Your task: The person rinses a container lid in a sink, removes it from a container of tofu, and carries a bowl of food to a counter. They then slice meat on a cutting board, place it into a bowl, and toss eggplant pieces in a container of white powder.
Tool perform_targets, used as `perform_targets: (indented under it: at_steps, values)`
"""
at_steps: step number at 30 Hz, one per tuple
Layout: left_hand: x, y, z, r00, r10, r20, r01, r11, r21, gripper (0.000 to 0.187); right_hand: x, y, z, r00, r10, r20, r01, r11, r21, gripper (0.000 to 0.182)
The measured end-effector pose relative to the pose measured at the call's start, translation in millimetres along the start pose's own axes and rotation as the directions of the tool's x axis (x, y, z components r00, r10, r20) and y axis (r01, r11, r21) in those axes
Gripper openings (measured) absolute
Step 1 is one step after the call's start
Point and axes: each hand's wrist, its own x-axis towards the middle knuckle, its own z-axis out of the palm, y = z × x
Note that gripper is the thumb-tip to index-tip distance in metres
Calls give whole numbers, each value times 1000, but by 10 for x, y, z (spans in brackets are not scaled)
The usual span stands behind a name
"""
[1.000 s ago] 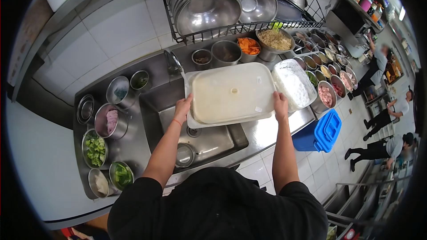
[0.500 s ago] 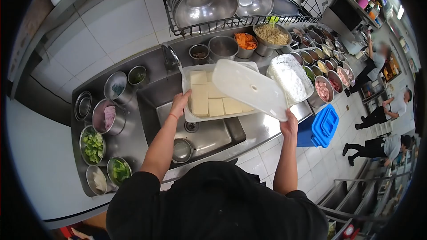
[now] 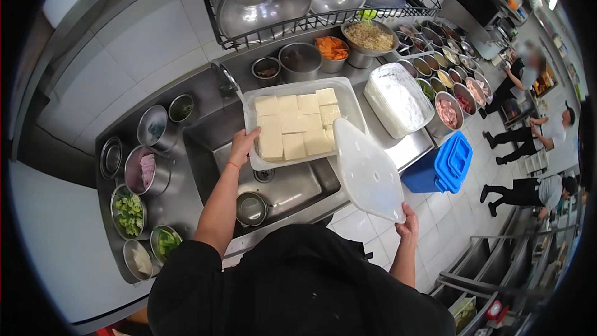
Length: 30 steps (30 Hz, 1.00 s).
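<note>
Lid [image 3: 372, 177], translucent plastic, rounded corners: pinched at its near corner by the right hand [image 3: 408, 224], thumb and fingers together on the edge. Sheet tilted; long axis runs from that hand forward and to its left, the far end overlapping the near right corner of the tofu tub [image 3: 353, 109] in view. Contact between the two: cannot tell.

Tub lies directly right of the left hand [image 3: 244, 145] and a little forward, long axis leading away from that hand, left to right. Left hand is the nearer one, gripping the near part of the tub's left end; fingers partly hidden, so depth of grip unclear. Tofu blocks [image 3: 295, 121], pale, packed close, fill most of the tub and start just beside the left fingers.

Sink [image 3: 289, 196] right of and below the left hand, a round steel bowl [image 3: 252, 209] in it. Forward of the right hand: white-filled tub [image 3: 401, 101] on the steel bench [image 3: 388, 144]; blue lidded bin [image 3: 444, 165], forward and right.

Writing: no brand or label legible on lid or tubs. Red-edged dial [image 3: 494, 310], beyond the right hand toward the wearer, too small to read.
</note>
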Motion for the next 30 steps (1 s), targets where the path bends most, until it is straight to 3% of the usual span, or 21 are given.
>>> perform_targets:
  at_steps: [3, 9, 12, 14, 15, 17, 18, 19, 21, 22, 23, 25, 26, 28, 29, 30]
  values:
    - [-83, 68, 12, 1000, -9, -5, 9, 998, 60, 43, -17, 116, -115, 999, -25, -27, 24, 998, -54, 32]
    - [-114, 83, 16, 999, 18, -36, -14, 994, 111, 45, 150, 312, -359, 995, 74, 59, -68, 993, -94, 36]
    - [-54, -1, 6, 998, 42, -36, -39, 994, 98, 45, 177, 423, -653, 999, 21, -30, -27, 974, -226, 39]
    - [-43, -9, 19, 998, 45, -32, -43, 996, 76, 45, 150, 470, -975, 976, 134, 171, -112, 985, -130, 40]
    - [-41, -15, 20, 998, 46, -30, -44, 998, 54, 46, 37, 513, -962, 976, 133, 172, -111, 985, -131, 40]
    - [-73, 12, 37, 998, 51, -34, -49, 997, 52, 46, -215, 629, -958, 991, 136, 14, -136, 988, 73, 39]
    - [-84, 32, 45, 998, 57, -37, -55, 997, 51, 47, -254, 665, -1036, 992, 129, -9, -129, 990, -60, 38]
    - [-86, 39, 48, 998, 58, -39, -57, 997, 51, 47, -277, 724, -1106, 992, 129, -7, -130, 990, -61, 38]
    - [-96, 43, 58, 998, 47, -42, -44, 997, 59, 47, -330, 873, -1297, 987, 123, -100, -111, 987, 119, 38]
    - [-85, 37, 58, 998, 47, -42, -44, 997, 60, 47, -189, 934, -1719, 983, 183, -17, -172, 948, 269, 56]
    - [-55, 13, 46, 998, 53, -40, -50, 997, 62, 46, -159, 978, -1868, 983, 183, -17, -172, 947, 270, 56]
    - [-84, 74, 75, 998, 59, -37, -57, 996, 66, 45, -135, 1038, -1963, 967, 97, 236, -160, 950, 267, 59]
    - [-96, 103, 92, 997, 67, -47, -64, 996, 66, 45, -78, 1088, -1993, 967, 96, 235, -160, 949, 270, 59]
    - [-41, 54, 74, 996, 70, -59, -65, 995, 71, 45, -45, 1175, -1925, 973, -157, 172, 123, 973, 195, 60]
    - [6, 52, 81, 995, 79, -63, -75, 995, 71, 45, -21, 1164, -1889, 973, -154, 172, 120, 973, 196, 60]
    - [61, 43, 69, 993, 93, -66, -89, 994, 71, 45, 6, 1116, -1774, 917, -137, 375, 7, 944, 329, 65]
